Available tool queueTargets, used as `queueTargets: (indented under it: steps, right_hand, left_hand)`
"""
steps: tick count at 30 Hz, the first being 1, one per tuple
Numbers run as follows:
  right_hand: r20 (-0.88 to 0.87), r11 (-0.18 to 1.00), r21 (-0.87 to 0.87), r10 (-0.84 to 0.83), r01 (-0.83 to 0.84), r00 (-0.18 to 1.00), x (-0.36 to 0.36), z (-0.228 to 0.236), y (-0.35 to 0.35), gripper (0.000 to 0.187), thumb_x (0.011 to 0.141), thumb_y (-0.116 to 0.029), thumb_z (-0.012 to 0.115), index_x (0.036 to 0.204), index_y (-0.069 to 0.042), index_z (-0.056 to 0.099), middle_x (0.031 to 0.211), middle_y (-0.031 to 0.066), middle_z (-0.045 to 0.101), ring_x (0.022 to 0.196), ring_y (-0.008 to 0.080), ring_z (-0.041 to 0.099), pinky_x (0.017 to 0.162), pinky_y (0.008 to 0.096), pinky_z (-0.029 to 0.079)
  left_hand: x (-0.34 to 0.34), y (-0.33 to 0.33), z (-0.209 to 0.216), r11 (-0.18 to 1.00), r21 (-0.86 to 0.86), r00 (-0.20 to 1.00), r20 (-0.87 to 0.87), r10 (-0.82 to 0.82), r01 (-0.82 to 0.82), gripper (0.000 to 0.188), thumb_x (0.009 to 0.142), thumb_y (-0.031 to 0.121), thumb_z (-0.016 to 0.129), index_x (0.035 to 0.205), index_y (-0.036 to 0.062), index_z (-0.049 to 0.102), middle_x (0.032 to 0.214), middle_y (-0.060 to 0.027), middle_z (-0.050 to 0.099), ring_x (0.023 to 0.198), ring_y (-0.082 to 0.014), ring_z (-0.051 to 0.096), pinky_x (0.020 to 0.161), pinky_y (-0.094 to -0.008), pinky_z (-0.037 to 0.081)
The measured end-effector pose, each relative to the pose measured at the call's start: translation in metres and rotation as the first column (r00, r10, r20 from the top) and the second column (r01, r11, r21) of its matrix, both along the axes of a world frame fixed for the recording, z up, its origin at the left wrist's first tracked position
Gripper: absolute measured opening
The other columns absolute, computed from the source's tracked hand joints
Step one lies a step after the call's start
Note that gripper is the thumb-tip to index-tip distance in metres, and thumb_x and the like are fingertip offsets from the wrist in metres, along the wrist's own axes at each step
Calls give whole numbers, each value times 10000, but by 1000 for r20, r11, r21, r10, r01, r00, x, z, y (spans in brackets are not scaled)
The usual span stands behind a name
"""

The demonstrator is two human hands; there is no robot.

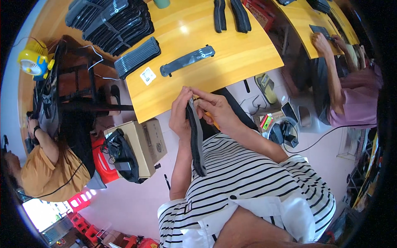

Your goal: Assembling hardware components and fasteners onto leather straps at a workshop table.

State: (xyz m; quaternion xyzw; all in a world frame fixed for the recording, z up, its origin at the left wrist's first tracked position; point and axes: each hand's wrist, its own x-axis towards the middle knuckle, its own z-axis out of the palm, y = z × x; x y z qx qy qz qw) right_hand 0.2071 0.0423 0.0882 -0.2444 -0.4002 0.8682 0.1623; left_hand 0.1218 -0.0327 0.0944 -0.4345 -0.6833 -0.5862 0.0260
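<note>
My left hand [180, 113] is closed around the upper part of a long black-and-grey strip [196, 144], seen edge-on, its lower end hanging in front of my striped shirt. At its top, my right hand [219, 109] has its fingers bent against the strip. An orange piece [210, 119], perhaps a tool handle, shows under the right fingers; most of it is hidden. Beyond my hands, a single flat black strip [187, 60] with pale print and small tabs at its ends lies on the yellow table [231, 68].
Bundled black strips [111, 25] are piled at the far left, beside a smaller stack [137, 57] and a white label [147, 76]. Two more bundles [220, 16] lie farther back. A cardboard box [138, 144] stands left on the floor. People work at both sides.
</note>
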Motion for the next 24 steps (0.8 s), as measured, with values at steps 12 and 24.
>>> queueTargets:
  steps: [12,24]
  right_hand:
    - [23,977,-178,-117,119,993,2,-13,-3,319,909,-127,476,1224,-109,523,617,6,515,440,45,401,383,186,320]
    - [93,996,73,-59,52,994,9,-11,12,304,906,-149,493,1198,-78,541,602,0,505,434,41,400,386,174,304]
  left_hand:
    - [-1,2,1,968,-245,993,-85,-76,53,320,739,-98,549,1041,7,571,1025,-164,590,1004,-292,579,829,-321,473]
    - [0,13,-16,991,-94,983,170,-74,91,310,729,-92,583,1026,-4,569,988,-150,597,907,-243,601,773,-288,472]
